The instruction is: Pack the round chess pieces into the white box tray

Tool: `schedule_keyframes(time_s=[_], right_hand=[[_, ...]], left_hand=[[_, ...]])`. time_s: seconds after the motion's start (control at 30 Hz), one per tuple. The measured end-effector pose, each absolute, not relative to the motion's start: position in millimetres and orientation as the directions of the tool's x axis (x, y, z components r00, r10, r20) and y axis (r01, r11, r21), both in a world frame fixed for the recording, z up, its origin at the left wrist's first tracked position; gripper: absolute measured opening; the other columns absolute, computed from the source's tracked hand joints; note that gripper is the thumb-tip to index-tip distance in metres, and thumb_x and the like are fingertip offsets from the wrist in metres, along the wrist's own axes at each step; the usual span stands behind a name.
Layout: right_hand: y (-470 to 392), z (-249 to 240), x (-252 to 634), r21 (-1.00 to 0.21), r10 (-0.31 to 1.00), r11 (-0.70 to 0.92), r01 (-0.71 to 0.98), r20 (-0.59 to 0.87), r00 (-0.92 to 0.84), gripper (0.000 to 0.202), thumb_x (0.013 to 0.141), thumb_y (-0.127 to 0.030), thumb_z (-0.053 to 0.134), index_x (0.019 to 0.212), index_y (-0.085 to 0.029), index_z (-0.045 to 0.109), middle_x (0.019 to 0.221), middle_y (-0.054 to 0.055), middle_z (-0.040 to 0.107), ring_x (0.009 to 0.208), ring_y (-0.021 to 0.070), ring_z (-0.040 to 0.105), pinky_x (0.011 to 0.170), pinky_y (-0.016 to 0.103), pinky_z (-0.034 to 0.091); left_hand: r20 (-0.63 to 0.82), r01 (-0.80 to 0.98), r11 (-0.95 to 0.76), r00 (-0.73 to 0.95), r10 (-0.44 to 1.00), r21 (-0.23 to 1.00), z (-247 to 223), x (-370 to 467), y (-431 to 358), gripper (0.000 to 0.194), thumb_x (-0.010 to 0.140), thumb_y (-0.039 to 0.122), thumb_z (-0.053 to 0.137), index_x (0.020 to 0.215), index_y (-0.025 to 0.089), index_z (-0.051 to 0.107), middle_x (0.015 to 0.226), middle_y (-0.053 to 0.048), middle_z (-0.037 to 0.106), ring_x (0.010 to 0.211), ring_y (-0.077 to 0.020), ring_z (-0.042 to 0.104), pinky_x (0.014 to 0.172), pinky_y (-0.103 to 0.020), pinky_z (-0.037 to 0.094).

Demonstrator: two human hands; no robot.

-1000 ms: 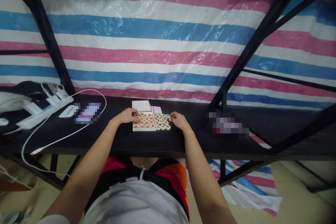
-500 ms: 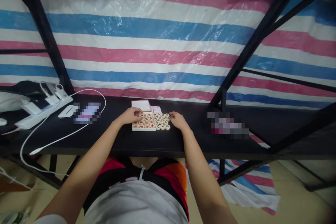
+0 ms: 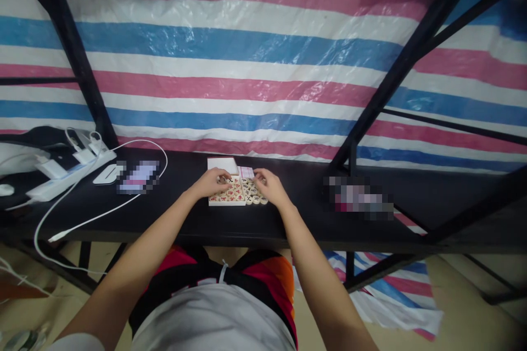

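A white box (image 3: 227,203) on the black table holds several round pieces with red characters (image 3: 234,192). Over its upper left part is my left hand (image 3: 212,182), its fingers bent down at the pieces; whether it grips one is too small to tell. Right beside the box lie rows of round pieces with dark characters (image 3: 256,199). My right hand (image 3: 267,185) is over the upper part of these rows, fingers curled, and what they hold, if anything, is hidden. Behind the box lie an open white lid (image 3: 222,164) and a pink-and-white card (image 3: 246,172).
On the left of the black table (image 3: 181,230) are a white power strip (image 3: 61,178), white cables, a white flat object (image 3: 109,174) and a blurred phone-like item (image 3: 138,176). A blurred object (image 3: 360,197) lies at the right, near black frame bars.
My right hand has moved left from the outer edge of the dark-character pieces to over them. My left hand has shifted slightly right, over the box.
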State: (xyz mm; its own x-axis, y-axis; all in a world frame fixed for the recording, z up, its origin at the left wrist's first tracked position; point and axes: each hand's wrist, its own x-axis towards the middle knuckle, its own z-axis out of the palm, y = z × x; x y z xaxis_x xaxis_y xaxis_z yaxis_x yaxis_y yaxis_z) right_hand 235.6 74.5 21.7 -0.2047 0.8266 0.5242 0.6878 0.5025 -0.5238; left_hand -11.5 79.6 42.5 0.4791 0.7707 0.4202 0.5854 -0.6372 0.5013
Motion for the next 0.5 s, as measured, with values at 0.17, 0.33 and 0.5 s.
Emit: schedule_keyframes(time_s=[0.17,0.33,0.5], right_hand=[[54.7,28.1,204.2,-0.559,0.774,0.633,0.535,0.464,-0.431,0.024,0.086,-0.036,0.048,0.102,-0.021,0.059,0.093,0.003,0.065,0.084,0.0148,0.059,0.079,0.027,0.044],[60.4,21.8,204.4,-0.687,0.801,0.595,0.417,0.465,-0.377,0.024,0.083,-0.040,0.051,0.096,-0.021,0.059,0.087,0.002,0.068,0.076,0.0138,0.061,0.070,0.026,0.046],[76.0,19.7,240.6,-0.803,0.893,0.382,0.458,0.448,0.041,0.031,0.075,-0.038,0.058,0.099,-0.019,0.059,0.084,0.003,0.070,0.074,0.0158,0.063,0.073,0.028,0.047]], left_hand=[[0.485,0.540,-0.799,0.642,0.594,0.263,39.5,2.4,71.0,0.023,0.082,0.038,0.056,0.091,0.020,0.067,0.079,-0.005,0.063,0.085,-0.0190,0.054,0.080,-0.029,0.041],[0.522,0.510,-0.835,0.664,0.536,0.208,35.6,7.3,71.3,0.025,0.085,0.040,0.053,0.094,0.021,0.066,0.085,-0.005,0.065,0.087,-0.0187,0.054,0.081,-0.030,0.041],[0.529,0.592,-0.743,0.542,0.653,0.312,36.5,-3.7,82.0,0.029,0.084,0.041,0.053,0.099,0.020,0.066,0.098,-0.006,0.066,0.093,-0.0202,0.056,0.086,-0.033,0.041]])
